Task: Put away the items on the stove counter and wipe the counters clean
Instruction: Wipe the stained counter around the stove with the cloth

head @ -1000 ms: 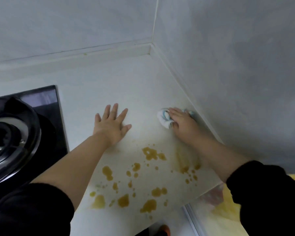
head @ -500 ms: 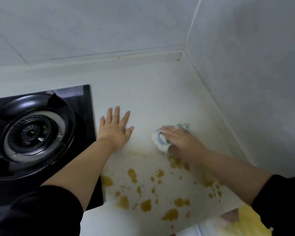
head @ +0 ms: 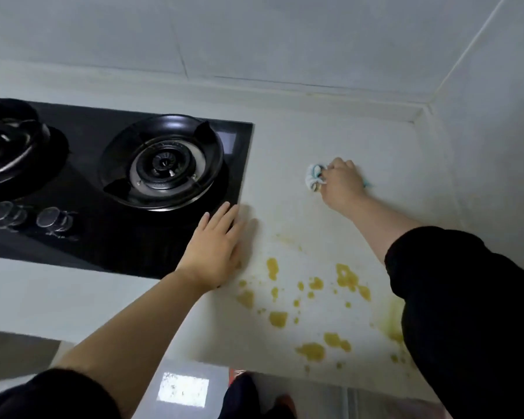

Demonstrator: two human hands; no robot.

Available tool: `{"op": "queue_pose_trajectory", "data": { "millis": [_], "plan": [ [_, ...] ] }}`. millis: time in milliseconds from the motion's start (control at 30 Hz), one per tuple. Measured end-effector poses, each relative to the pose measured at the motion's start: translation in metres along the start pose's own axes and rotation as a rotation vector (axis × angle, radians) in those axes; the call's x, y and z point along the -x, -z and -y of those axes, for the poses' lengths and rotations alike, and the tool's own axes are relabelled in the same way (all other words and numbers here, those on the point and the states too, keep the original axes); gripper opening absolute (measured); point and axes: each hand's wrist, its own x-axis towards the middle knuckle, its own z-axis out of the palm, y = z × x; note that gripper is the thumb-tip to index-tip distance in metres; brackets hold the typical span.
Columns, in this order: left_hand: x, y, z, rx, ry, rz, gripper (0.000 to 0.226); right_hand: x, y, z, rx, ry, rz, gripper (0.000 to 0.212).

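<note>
Two grips down: my right grip clamps the cloth, bunched under and left of it; left grip lies flat, uncurled, on the tabletop.

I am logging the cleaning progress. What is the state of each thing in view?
left hand: open, flat on the counter
right hand: grips the cloth
cloth: bunched, pressed onto the counter
counter: yellow-brown stains near its front
burner: unlit, nothing on it

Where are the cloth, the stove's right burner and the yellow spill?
cloth (head: 312,176): head view, white bunch at its left end.
right burner (head: 163,162): head view, centre cap.
yellow spill (head: 347,275): head view, one large blotch.
</note>
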Motion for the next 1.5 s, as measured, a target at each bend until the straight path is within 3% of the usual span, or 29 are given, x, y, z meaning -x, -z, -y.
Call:
{"op": "queue_pose_trajectory", "data": {
  "millis": [300,500,633,700,933,1100,1267,1333,1400,1500],
  "plan": [
    [0.121,-0.040,0.007,0.045,0.336,-0.053,0.061,0.033,-0.005,0.096,-0.178,0.236,0.004,0.033],
    [0.132,-0.051,0.003,0.106,0.379,-0.106,0.064,0.081,-0.014,0.134,-0.157,0.354,0.021,0.030],
    [0.130,-0.054,0.006,0.097,0.323,-0.087,0.067,0.136,-0.017,0.123,-0.292,0.628,0.040,0.027],
    [0.130,-0.056,0.008,0.097,0.327,-0.108,0.067,0.129,-0.017,0.117,-0.237,0.692,0.066,0.027],
    [0.130,-0.057,0.007,0.119,0.320,-0.109,0.068,0.088,-0.016,0.134,-0.261,0.338,0.002,0.030],
    [0.130,-0.055,0.006,0.106,0.325,-0.075,0.068,0.135,-0.018,0.136,-0.389,0.527,-0.011,0.034],
    [0.130,-0.054,0.006,0.076,0.336,-0.057,0.067,0.162,-0.002,0.126,-0.417,0.702,0.338,0.041],
    [0.131,-0.055,0.007,0.072,0.334,-0.056,0.067,0.154,0.012,0.117,-0.622,0.565,0.403,0.031],
    [0.130,-0.056,0.008,0.084,0.332,-0.069,0.066,0.129,0.024,0.102,-0.862,0.320,0.219,0.027],
    [0.130,-0.057,0.008,0.083,0.330,-0.075,0.064,0.072,0.029,0.080,-0.762,0.129,0.071,0.012]
  ]
}}
